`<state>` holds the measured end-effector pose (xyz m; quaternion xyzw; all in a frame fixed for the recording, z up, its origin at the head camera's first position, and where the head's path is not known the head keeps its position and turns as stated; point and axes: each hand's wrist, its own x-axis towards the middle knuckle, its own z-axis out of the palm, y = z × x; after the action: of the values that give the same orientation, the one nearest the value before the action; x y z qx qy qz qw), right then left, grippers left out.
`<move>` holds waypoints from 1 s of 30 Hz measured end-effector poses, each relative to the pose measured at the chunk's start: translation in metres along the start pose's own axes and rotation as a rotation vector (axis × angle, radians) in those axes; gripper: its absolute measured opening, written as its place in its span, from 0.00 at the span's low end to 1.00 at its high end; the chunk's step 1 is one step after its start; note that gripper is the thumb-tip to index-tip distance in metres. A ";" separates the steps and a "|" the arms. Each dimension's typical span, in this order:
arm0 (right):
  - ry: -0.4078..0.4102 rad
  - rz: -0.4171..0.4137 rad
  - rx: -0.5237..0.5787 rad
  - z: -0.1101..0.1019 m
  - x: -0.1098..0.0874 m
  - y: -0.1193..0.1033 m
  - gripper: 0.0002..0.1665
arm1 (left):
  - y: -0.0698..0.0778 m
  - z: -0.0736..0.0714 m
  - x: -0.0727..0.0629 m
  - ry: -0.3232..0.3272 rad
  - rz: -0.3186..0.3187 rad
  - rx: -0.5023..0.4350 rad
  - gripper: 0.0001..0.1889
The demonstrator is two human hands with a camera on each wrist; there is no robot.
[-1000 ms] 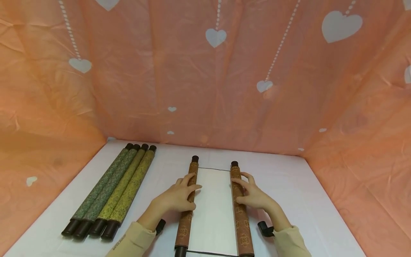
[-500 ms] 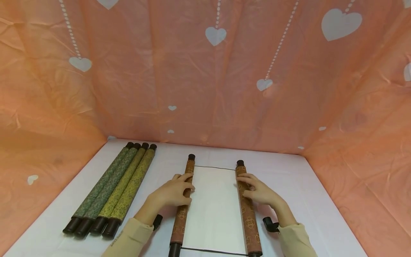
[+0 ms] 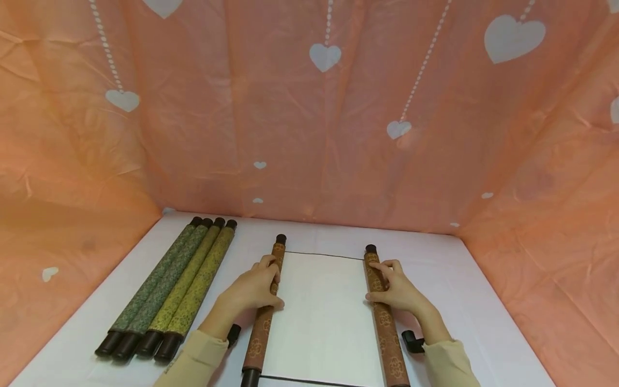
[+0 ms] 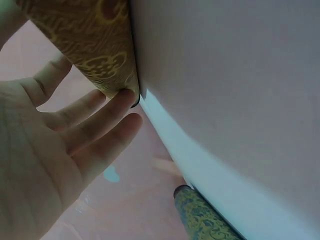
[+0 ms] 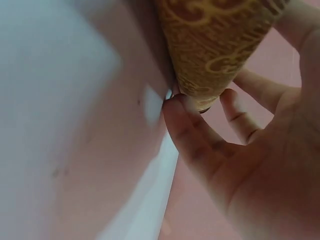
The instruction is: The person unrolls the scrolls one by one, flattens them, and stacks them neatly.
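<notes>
A brown scroll with gold patterning lies partly unrolled, white paper [image 3: 324, 317] spread between its left roll [image 3: 258, 338] and right roll [image 3: 389, 338]. My left hand [image 3: 251, 287] holds the left roll near its middle, thumb on the inner side. Around the right roll curl the thumb and fingers of my right hand [image 3: 400, 290]. Seen from the left wrist, fingertips touch the underside of the patterned roll [image 4: 95, 45]. The right wrist view has fingers bent against the other roll [image 5: 210, 45]. Dark cords cross the paper's far and near ends.
Several closed scrolls lie side by side on the left of the white table [image 3: 483, 301], green ones [image 3: 159, 285] outermost and yellow ones [image 3: 200, 285] nearer the left forearm. An orange cloth [image 3: 309, 134] with white hearts encloses the back and sides.
Both hands have moved apart, the left hand leftward and the right hand rightward, taking the rolls with them. The white paper between has widened. The closed scrolls have stayed put.
</notes>
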<state>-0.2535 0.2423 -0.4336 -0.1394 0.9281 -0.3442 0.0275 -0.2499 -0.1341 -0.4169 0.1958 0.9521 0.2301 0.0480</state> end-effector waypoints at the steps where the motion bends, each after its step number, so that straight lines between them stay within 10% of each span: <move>1: 0.003 -0.001 0.009 -0.001 -0.001 0.002 0.52 | -0.001 0.000 0.000 -0.002 -0.004 -0.010 0.23; 16: -0.105 -0.212 0.073 -0.016 -0.001 0.018 0.35 | -0.019 -0.016 -0.004 -0.101 -0.025 -0.152 0.29; 30: -0.059 -0.156 0.073 -0.025 -0.004 0.021 0.34 | -0.036 -0.029 -0.009 -0.087 -0.046 -0.140 0.28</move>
<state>-0.2580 0.2743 -0.4282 -0.2205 0.8999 -0.3747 0.0332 -0.2589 -0.1790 -0.4078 0.1798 0.9349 0.2862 0.1084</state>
